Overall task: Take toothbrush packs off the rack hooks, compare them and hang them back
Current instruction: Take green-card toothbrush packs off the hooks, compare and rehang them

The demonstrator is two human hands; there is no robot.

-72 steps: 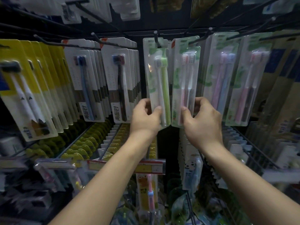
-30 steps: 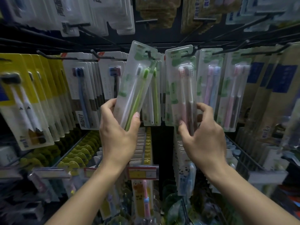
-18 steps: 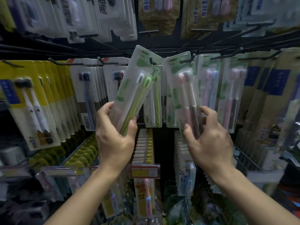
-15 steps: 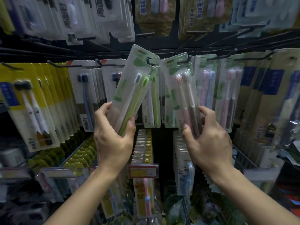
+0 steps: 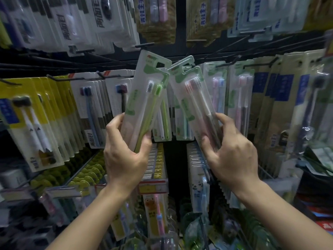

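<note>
My left hand (image 5: 124, 156) grips the lower end of a clear pack with a green and a grey toothbrush (image 5: 144, 98), tilted with its top to the right. My right hand (image 5: 232, 154) grips the lower end of a clear pack with pink and dark toothbrushes (image 5: 194, 98), tilted with its top to the left. The two pack tops nearly meet near the black rack hooks (image 5: 160, 64). I cannot tell whether either pack's hanging hole is on a hook. More green-white packs (image 5: 163, 121) hang behind them.
Yellow packs (image 5: 36, 112) and white packs (image 5: 90, 105) hang at the left, pink-blue packs (image 5: 216, 94) and beige packs (image 5: 281, 105) at the right. Another row of packs (image 5: 100, 20) hangs above. Price tags (image 5: 153, 186) and children's brushes sit below.
Both packs were lifted from hanging straight and tilted so that their tops lean toward each other. The view has tilted upward and my hands have moved slightly apart.
</note>
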